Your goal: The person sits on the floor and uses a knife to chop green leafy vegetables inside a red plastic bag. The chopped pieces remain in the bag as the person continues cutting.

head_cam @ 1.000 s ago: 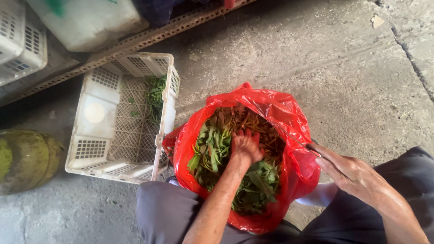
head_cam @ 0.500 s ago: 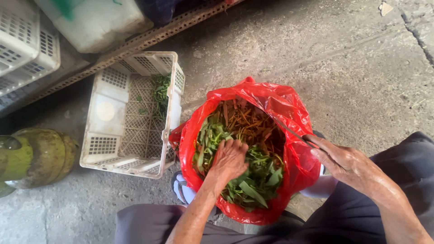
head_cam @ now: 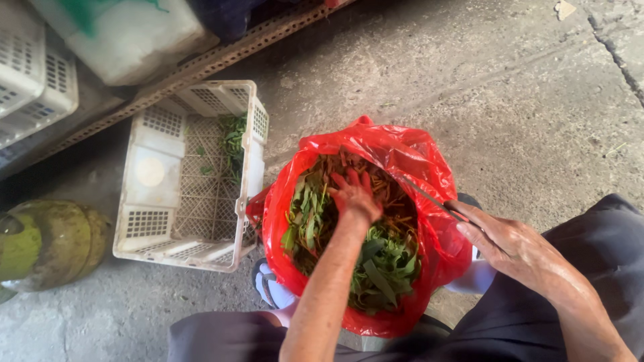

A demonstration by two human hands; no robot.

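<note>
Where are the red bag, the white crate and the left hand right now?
red plastic bag [head_cam: 429, 157]: head view, on its far rim.
white crate [head_cam: 151, 171]: head view, on its solid inner wall panel.
left hand [head_cam: 355, 194]: head view, on the back of the hand, pressed into the greens.

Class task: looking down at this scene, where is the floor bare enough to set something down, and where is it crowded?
Bare concrete floor lies beyond the red plastic bag of leafy greens, to its right. The white plastic lattice crate, the green rounded container and the stacked crates crowd the left.
</note>
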